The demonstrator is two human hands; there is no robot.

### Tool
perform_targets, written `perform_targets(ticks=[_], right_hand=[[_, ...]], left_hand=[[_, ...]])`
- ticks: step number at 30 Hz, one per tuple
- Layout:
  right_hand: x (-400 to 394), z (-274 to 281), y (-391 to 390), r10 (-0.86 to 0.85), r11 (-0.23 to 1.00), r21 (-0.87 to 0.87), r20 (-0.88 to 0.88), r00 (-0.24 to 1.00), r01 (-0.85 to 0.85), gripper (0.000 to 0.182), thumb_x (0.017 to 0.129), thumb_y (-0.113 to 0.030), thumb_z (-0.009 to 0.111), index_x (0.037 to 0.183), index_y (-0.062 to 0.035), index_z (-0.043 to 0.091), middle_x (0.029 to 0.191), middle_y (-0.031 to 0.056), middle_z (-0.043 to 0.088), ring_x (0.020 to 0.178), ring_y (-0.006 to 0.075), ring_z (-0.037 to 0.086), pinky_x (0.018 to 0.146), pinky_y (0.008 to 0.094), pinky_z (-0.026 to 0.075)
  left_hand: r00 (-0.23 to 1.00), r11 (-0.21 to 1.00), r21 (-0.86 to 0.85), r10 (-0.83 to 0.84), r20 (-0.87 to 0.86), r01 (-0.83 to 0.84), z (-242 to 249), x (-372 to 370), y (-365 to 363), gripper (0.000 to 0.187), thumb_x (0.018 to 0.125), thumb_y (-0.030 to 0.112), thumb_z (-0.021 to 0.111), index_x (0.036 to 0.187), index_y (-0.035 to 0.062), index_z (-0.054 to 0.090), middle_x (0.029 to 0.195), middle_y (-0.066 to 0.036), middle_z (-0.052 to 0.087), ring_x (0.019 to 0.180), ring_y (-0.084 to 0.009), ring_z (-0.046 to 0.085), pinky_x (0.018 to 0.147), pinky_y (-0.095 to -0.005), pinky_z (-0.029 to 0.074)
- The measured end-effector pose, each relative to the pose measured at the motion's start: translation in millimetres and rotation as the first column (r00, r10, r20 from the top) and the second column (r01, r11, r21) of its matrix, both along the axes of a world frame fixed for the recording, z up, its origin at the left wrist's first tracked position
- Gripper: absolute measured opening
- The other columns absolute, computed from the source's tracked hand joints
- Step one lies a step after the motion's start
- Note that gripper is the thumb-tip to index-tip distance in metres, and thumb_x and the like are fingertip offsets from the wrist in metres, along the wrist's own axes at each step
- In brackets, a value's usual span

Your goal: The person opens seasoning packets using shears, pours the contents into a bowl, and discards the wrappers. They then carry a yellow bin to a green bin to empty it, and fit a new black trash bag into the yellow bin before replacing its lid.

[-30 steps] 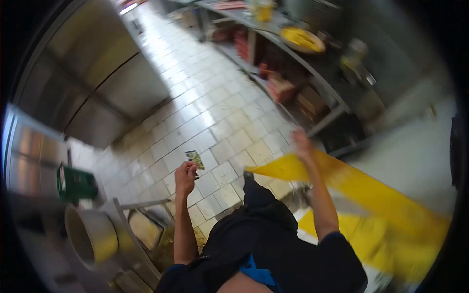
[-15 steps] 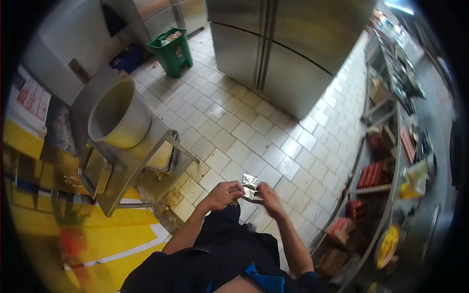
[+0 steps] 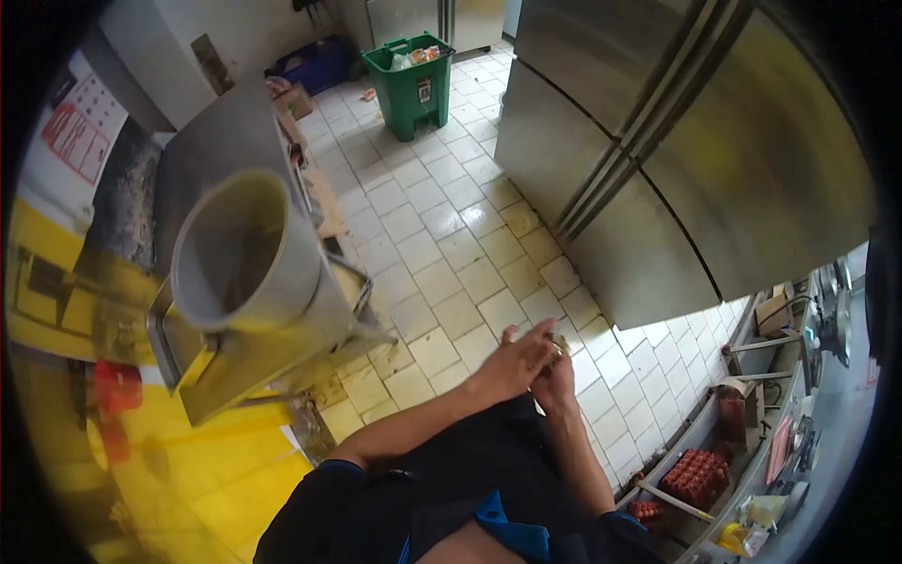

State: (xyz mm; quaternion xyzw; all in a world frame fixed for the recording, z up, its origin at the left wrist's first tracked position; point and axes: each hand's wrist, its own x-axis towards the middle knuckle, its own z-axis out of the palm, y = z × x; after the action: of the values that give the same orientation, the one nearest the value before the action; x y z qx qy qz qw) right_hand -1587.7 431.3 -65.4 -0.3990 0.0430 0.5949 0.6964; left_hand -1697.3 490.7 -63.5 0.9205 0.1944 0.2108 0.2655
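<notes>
My left hand (image 3: 515, 365) reaches across and its fingers press against my right hand (image 3: 556, 383), in front of my body and above the tiled floor. One left digit sticks up apart from the others. A small, shiny, brownish crumpled foil piece (image 3: 560, 344) shows at the fingertips, closed in between both hands. Most of it is covered by the fingers, so its full shape and any contents are hidden.
At left, a large metal pot (image 3: 246, 254) stands on a steel stand (image 3: 338, 315). A green bin (image 3: 413, 94) with rubbish is ahead. Steel refrigerators (image 3: 658, 179) rise at right. Shelves below the right-hand counter (image 3: 799, 470) hold red stacked trays (image 3: 695, 477).
My view has swung left. The silver foil, spread between both hands before, is now bunched up and mostly hidden, with my hands pressed together.
</notes>
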Motion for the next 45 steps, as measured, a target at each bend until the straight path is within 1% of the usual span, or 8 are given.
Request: perform_targets(ticks=[8,12,14,17,23,28,33,45], right_hand=[[158,-68,171,0.067,0.973,0.228,-0.187,0.98,-0.023,0.013,0.099,-0.014,0.042,0.094,-0.0067,0.052,0.081,0.0025,0.055,0.069,0.0147,0.054,0.063,0.0255,0.047],[184,-54,315,0.099,0.995,-0.022,-0.085,0.991,-0.101,0.011,0.099,-0.008,0.044,0.097,-0.0064,0.054,0.081,0.0034,0.056,0.071,0.0138,0.055,0.063,0.0259,0.048],[188,-62,401,0.249,0.965,-0.058,-0.085,0.965,-0.254,0.011,0.1,-0.013,0.046,0.099,-0.0073,0.055,0.081,0.0024,0.056,0.072,0.0129,0.055,0.061,0.0267,0.047],[175,-35,529,0.496,0.865,0.087,-0.001,0.868,-0.494,0.011,0.101,-0.018,0.048,0.099,-0.009,0.054,0.08,0.0013,0.055,0.071,0.0117,0.054,0.059,0.0268,0.046],[144,-51,726,0.621,0.783,-0.044,0.006,0.784,-0.621,0.01,0.101,-0.019,0.05,0.1,-0.0099,0.051,0.083,0.0023,0.054,0.07,0.0112,0.05,0.058,0.0261,0.044],[142,-35,837,0.599,0.799,-0.1,0.031,0.8,-0.593,0.011,0.099,-0.021,0.052,0.099,-0.0094,0.05,0.088,0.0042,0.053,0.072,0.012,0.05,0.06,0.0252,0.043],[171,-21,970,0.507,0.86,-0.049,0.2,0.838,-0.508,0.015,0.096,-0.025,0.06,0.095,-0.0147,0.05,0.082,-0.0016,0.052,0.073,0.0113,0.052,0.061,0.0264,0.042],[163,-178,1363,0.271,0.946,-0.286,0.956,-0.116,-0.151,0.027,0.078,-0.018,0.063,0.101,-0.0047,0.055,0.095,0.0211,0.059,0.094,0.0406,0.058,0.082,0.0481,0.048]], left_hand=[[0.996,0.977,-0.211,0.06,0.071,-0.044,-24,52,234,0.042,0.095,0.042,0.053,0.093,-0.0001,0.058,0.14,-0.02,0.049,0.134,-0.0332,0.042,0.1,-0.0451,0.037],[0.637,0.19,-0.808,0.722,-0.27,-0.558,-115,-53,338,0.047,0.079,0.015,0.076,0.12,0.001,0.058,0.081,-0.012,0.069,0.087,-0.0159,0.062,0.073,-0.0284,0.051],[0.54,0.455,-0.339,0.812,-0.221,-0.824,-244,-148,328,0.065,0.069,0.015,0.084,0.124,0.004,0.052,0.101,-0.013,0.065,0.103,-0.0212,0.059,0.089,-0.0342,0.048],[0.263,0.029,-0.453,0.847,-0.463,-0.891,-145,-145,322,0.06,0.065,0.011,0.086,0.114,0.0057,0.053,0.121,-0.011,0.057,0.113,-0.0264,0.056,0.095,-0.0366,0.047],[0.133,-0.21,-0.898,0.951,-0.279,-0.387,-183,-146,412,0.036,0.081,0.005,0.074,0.11,0.004,0.051,0.113,-0.01,0.06,0.112,-0.0224,0.056,0.094,-0.0351,0.047],[0.517,0.04,-0.862,0.814,-0.266,-0.506,-188,-63,557,0.035,0.102,0.033,0.046,0.122,0.0048,0.054,0.118,-0.008,0.06,0.114,-0.0158,0.055,0.101,-0.0297,0.04],[0.621,-0.184,-0.911,0.68,-0.389,-0.37,-172,-60,670,0.036,0.101,0.034,0.047,0.12,0.0055,0.055,0.113,-0.007,0.06,0.107,-0.0154,0.056,0.094,-0.0293,0.041],[0.501,-0.374,-0.771,0.598,-0.625,-0.515,-174,-31,952,0.037,0.1,0.038,0.048,0.117,0.007,0.056,0.101,-0.006,0.061,0.089,-0.0144,0.058,0.076,-0.0282,0.043]])
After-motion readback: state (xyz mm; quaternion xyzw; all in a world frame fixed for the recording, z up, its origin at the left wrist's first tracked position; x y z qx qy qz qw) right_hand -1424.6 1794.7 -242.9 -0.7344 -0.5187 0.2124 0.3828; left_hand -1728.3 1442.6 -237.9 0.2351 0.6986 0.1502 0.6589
